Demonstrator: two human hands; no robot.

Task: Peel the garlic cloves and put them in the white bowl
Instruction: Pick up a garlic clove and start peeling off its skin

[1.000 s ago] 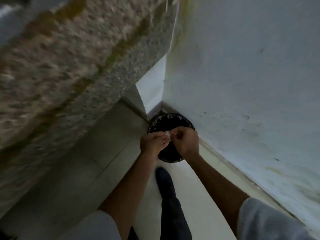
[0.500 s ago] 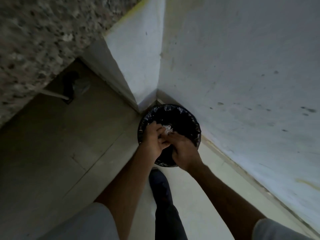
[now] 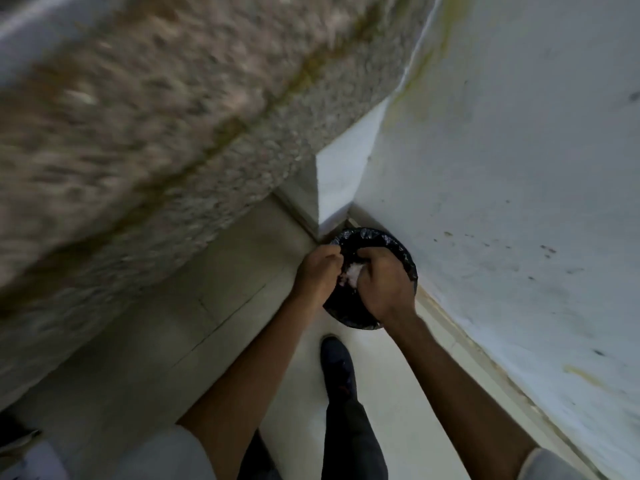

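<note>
Curled together, left hand (image 3: 317, 275) and right hand (image 3: 382, 285) pinch whitish garlic (image 3: 349, 274) (blurred) between them; below stands a black-lined bin (image 3: 405, 258).

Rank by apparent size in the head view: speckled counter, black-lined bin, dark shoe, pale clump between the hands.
1. speckled counter, by far the largest
2. black-lined bin, partly covered
3. dark shoe, somewhat smaller
4. pale clump, smallest

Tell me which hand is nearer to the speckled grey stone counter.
Left. The left hand lies toward the stone counter; the right hand is farther, toward the white wall.
</note>
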